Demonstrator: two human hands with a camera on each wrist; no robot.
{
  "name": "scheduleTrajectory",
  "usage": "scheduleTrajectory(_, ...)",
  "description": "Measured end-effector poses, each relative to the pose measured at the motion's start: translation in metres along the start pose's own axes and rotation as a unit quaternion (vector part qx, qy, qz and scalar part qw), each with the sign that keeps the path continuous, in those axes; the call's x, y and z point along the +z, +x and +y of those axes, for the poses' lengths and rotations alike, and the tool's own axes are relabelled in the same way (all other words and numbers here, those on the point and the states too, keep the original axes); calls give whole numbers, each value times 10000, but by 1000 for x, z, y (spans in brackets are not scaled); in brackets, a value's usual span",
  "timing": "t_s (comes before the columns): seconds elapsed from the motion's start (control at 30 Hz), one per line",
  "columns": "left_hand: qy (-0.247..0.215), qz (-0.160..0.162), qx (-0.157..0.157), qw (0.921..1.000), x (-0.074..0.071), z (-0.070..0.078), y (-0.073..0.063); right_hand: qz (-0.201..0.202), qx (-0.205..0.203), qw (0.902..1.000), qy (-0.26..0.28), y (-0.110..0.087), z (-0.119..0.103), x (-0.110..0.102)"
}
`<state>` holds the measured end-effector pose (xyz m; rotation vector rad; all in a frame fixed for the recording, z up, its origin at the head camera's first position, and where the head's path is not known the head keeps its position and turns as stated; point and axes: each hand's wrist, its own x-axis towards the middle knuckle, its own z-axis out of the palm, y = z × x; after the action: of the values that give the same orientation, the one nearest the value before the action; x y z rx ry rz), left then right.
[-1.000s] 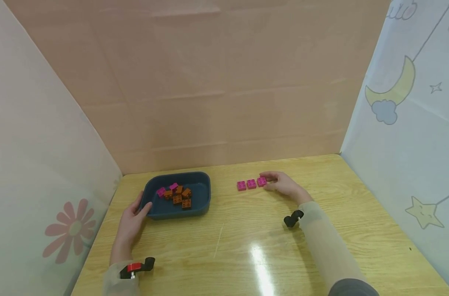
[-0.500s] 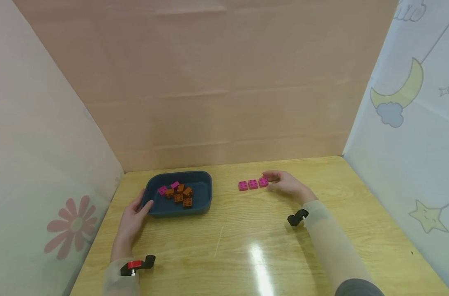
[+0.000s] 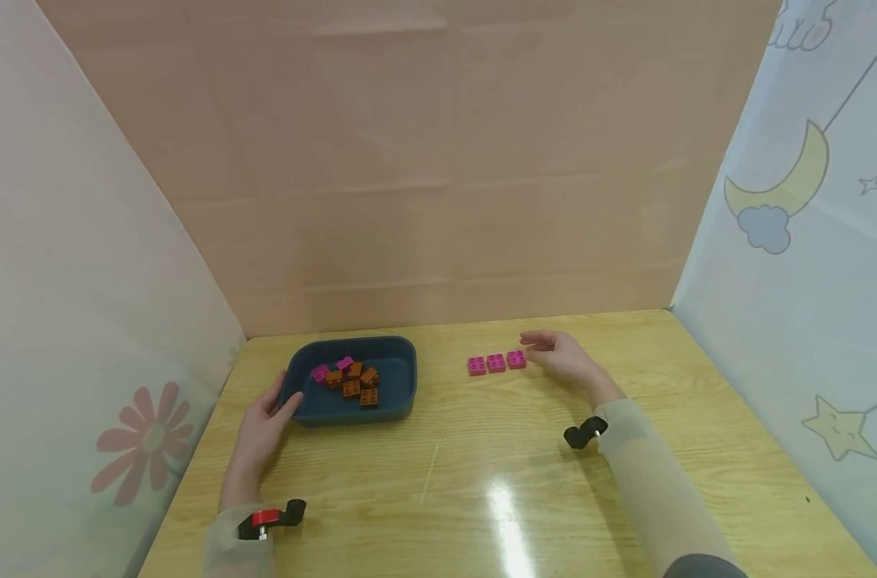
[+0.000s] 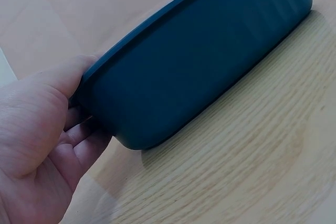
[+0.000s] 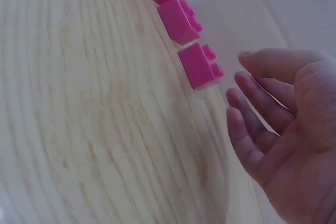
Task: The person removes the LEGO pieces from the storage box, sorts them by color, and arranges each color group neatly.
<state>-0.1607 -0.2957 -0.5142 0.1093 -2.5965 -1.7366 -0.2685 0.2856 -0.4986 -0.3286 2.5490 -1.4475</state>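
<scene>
My left hand [image 3: 261, 425] grips the left end of a dark blue tray [image 4: 194, 61], thumb over the rim and fingers beneath it. Inside the tray are several orange blocks [image 3: 351, 388] and two pink blocks [image 3: 320, 373]. To the right, three pink building blocks stand studs up in a row on the table: a left one [image 3: 477, 366], a middle one [image 3: 496, 363] and a right one [image 5: 199, 66]. Just beyond the right block is my right hand [image 5: 294, 114], its fingers loosely bent and apart from the block, holding nothing.
The wooden table [image 3: 380, 498] meets a tan back wall [image 3: 409, 201] behind the tray and the row. White printed side panels [image 3: 806, 281] close off both sides. A black mount [image 3: 585, 432] is strapped at the right wrist, and another [image 3: 270, 519] at the left.
My right hand has let go of the rightmost pink block and drawn slightly away from it. The left hand keeps its hold on the tray. The head view has shifted a little.
</scene>
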Motion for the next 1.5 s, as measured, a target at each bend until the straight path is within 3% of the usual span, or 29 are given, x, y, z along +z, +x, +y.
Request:
scheduleTrajectory(0.2, -15, 36, 28, 10000, 1, 1, 1, 734, -333, 9967, 57, 3, -13, 17)
scheduleTrajectory(0.3, -53, 3, -19, 10000, 0, 2, 1, 858, -520, 9948, 175, 5, -24, 31)
scheduleTrajectory(0.7, -101, -106, -163, 9998, 0, 1, 0, 164, -1035, 9909, 841, 6, -72, 91)
scheduleTrajectory(0.83, -59, -64, -144, 9999, 1, 4, -2, -50, -1214, 9896, 763, 6, -87, 106)
scheduleTrajectory(1.1, -70, -32, -147, 9999, 1, 7, -3, -179, -1515, 9850, 807, 7, -109, 124)
scheduleTrajectory(1.3, -147, -105, -229, 9996, 1, 7, -3, -265, -1586, 9810, 1083, 6, -112, 134)
scheduleTrajectory(1.5, -82, -99, -170, 9998, 0, 6, -1, -279, -1557, 9820, 1032, 7, -117, 140)
